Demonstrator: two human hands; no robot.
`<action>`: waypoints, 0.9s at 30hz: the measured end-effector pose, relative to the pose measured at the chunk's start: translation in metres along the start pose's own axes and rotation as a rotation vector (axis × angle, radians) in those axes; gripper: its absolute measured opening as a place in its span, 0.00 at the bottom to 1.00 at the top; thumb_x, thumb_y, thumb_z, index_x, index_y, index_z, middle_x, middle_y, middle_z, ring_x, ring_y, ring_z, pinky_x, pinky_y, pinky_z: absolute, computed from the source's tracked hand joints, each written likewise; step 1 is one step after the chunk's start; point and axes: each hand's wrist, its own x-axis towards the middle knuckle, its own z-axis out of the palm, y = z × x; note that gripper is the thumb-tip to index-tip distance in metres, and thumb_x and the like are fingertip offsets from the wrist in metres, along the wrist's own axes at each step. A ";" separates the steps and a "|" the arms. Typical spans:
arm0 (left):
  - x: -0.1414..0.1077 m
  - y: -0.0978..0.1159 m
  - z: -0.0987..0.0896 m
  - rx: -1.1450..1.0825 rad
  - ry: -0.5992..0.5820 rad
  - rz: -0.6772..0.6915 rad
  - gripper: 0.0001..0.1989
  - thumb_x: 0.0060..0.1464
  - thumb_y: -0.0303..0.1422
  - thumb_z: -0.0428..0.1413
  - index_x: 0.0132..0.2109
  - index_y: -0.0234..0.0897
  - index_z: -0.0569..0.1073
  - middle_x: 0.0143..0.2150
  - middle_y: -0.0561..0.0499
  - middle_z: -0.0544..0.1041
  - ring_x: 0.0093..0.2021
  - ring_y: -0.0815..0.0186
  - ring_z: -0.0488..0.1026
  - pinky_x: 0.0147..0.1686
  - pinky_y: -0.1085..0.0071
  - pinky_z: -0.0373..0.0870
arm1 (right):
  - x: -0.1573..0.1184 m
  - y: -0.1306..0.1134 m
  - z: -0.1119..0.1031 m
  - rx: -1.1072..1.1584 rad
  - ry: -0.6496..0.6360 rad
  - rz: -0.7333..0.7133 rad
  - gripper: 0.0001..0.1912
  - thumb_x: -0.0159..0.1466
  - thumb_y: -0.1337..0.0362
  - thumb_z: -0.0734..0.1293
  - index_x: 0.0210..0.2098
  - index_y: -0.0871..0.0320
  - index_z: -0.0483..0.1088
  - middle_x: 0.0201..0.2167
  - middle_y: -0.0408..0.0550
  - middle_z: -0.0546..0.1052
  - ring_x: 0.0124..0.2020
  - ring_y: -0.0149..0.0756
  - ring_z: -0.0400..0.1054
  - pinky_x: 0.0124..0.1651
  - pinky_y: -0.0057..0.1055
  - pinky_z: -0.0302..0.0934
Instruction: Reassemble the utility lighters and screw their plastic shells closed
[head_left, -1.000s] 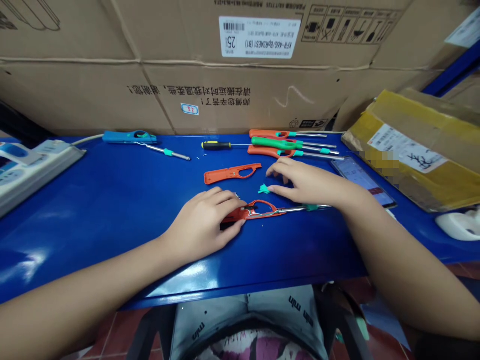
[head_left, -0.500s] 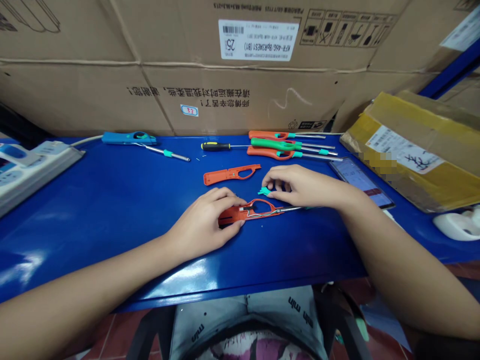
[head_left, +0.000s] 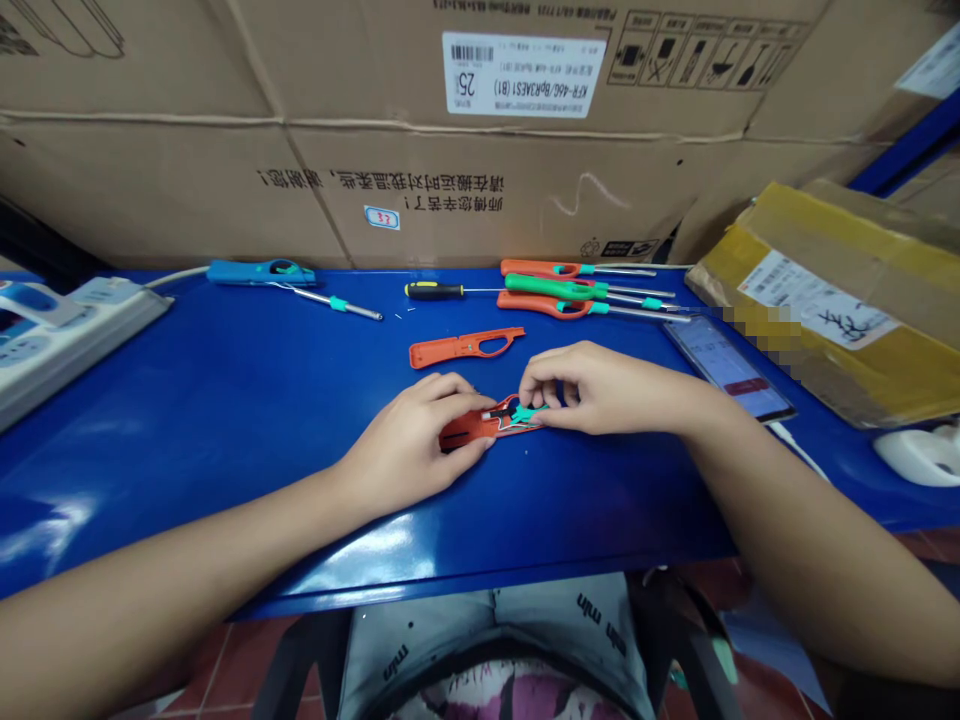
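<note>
Left hand (head_left: 409, 435): while the blue surface (head_left: 262, 400) carries the open orange lighter casing (head_left: 469, 428), this hand grasps the casing's left end.
Right hand (head_left: 581, 385): pinching a teal plastic piece (head_left: 525, 413) over the casing.
Loose orange casing half (head_left: 446, 350): beyond, apart.

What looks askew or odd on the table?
Blue lighter, back left: its metal tube sits askew, slanting out sideways rather than continuing straight. Tiny pieces, possibly screws, lie loose near the screwdriver.

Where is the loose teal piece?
In the head view, just right of centre, the teal piece is in the right hand, at the open orange casing.
</note>
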 end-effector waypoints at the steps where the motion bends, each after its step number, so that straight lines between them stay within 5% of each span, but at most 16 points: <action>1: 0.000 0.000 0.000 -0.006 -0.001 -0.004 0.15 0.61 0.33 0.59 0.54 0.38 0.78 0.48 0.45 0.77 0.49 0.57 0.75 0.52 0.57 0.74 | 0.001 0.000 0.001 -0.001 0.001 0.007 0.04 0.62 0.71 0.68 0.37 0.61 0.75 0.32 0.44 0.76 0.29 0.28 0.67 0.33 0.25 0.60; 27: 0.000 -0.001 0.001 -0.013 0.017 0.017 0.13 0.60 0.34 0.61 0.50 0.38 0.80 0.46 0.45 0.78 0.48 0.57 0.76 0.50 0.58 0.75 | -0.001 0.002 0.006 -0.070 -0.017 -0.009 0.05 0.64 0.69 0.67 0.31 0.59 0.70 0.30 0.43 0.73 0.29 0.30 0.64 0.32 0.26 0.54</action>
